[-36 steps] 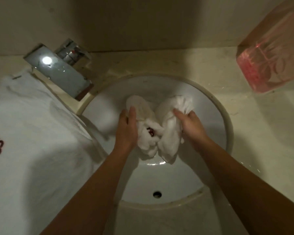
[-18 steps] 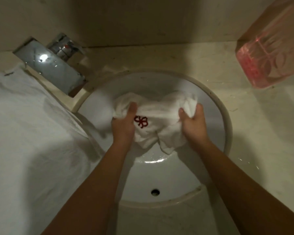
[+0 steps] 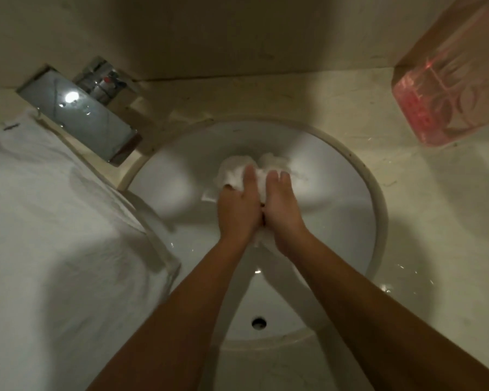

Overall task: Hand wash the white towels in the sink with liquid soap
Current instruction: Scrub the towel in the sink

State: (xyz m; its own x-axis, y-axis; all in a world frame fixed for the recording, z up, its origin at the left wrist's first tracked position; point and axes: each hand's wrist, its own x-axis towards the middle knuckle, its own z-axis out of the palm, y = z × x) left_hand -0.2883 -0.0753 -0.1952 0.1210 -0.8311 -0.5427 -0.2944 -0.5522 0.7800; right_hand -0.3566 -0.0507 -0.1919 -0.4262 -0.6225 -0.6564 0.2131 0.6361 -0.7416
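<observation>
Between left hand (image 3: 237,211) and right hand (image 3: 283,214), low over the sink (image 3: 379,213) bowl: white towel (image 3: 233,172) bunched into a wad, bulging past the fingertips. Hands side by side, touching, both clasping the wad. Left of the left hand: chrome faucet (image 3: 81,117), second white towel (image 3: 54,221) spread on the surface (image 3: 350,108). Far right of the right hand: pink bottle (image 3: 449,91).

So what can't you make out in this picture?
Head view:
- Towel in the sink: mostly hidden by the left hand and right hand gripping it, and blurred.
- Pink container: top cut off by the frame edge.
- Second towel: cut off by the left edge, red embroidery partly seen.
</observation>
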